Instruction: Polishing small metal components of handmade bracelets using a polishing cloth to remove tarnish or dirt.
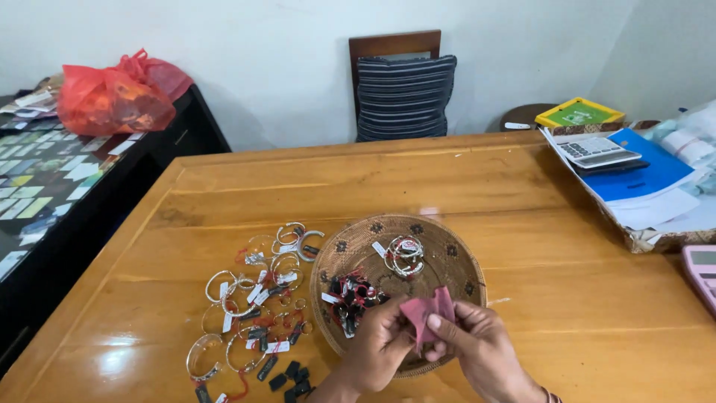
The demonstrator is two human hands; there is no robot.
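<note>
Both hands, left (382,345) and right (477,345), pinch a pink cloth (426,310) over a woven tray (447,250) of bracelets (404,255); more bangles (253,306) lie beside it on the table (559,298).

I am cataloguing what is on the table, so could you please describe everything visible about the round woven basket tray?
The round woven basket tray is shallow, of brown wicker-like fibre with small dark motifs spaced around its rim. It lies flat on the wooden table, right of a spread of silver bangles. Inside it lie a cluster of silver rings with tags and a pile of small dark and red pieces. The left hand and right hand, holding a pink cloth, cover its near edge.
</note>
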